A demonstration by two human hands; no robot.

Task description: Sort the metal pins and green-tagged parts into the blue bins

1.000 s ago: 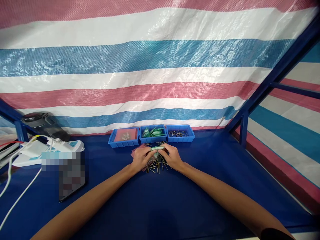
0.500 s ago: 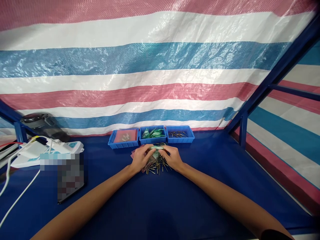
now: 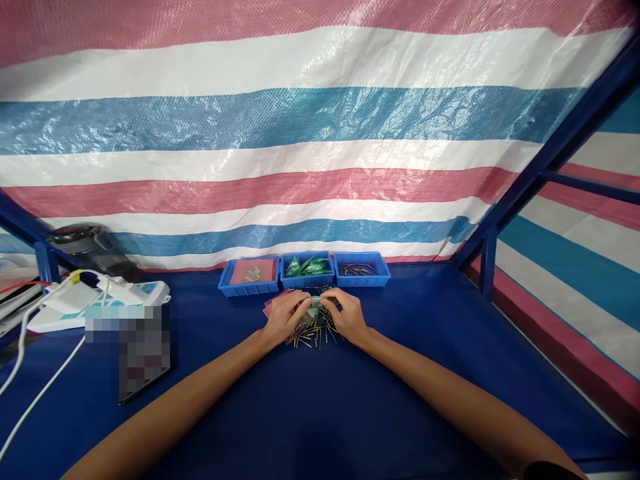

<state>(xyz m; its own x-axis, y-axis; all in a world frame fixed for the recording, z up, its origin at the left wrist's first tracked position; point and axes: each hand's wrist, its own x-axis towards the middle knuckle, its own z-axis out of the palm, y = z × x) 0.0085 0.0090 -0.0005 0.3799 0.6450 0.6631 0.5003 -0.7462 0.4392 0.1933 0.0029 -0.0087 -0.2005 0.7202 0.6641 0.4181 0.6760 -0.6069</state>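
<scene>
two bare forearms run up from the bottom edge and meet at the middle of the blue surface (image 3: 320, 413). the left hand (image 3: 284, 319) and the right hand (image 3: 348, 316) sit close together, fingertips turned toward each other, both pinched on a small green packet (image 3: 315, 303) held between them just above the surface. what the packet contains is too small to tell.

right under and between the hands lies a loose heap of thin metal pins (image 3: 315, 330), fanned out on the surface and reaching a little toward the person. a pinkish bag (image 3: 270, 308) peeks out from under the left hand, lying flat beside the heap.

off to the left, well apart from the hands, a dark flat object (image 3: 145, 373) lies on the surface, partly blurred, with a white device (image 3: 100, 303) just behind it and white cables (image 3: 30, 393) trailing from it toward the near left edge.

just beyond the hands, three blue trays stand in a row, touching side by side. the left tray (image 3: 249, 288) holds pinkish bags, the middle tray (image 3: 307, 280) holds green packets, and the right tray (image 3: 362, 279) holds more metal pins.

at the far left stands a black appliance (image 3: 85, 241). behind everything hangs a striped tarp (image 3: 300, 133) in red, white and blue, with a blue metal frame (image 3: 545, 160) slanting up on the right.
</scene>
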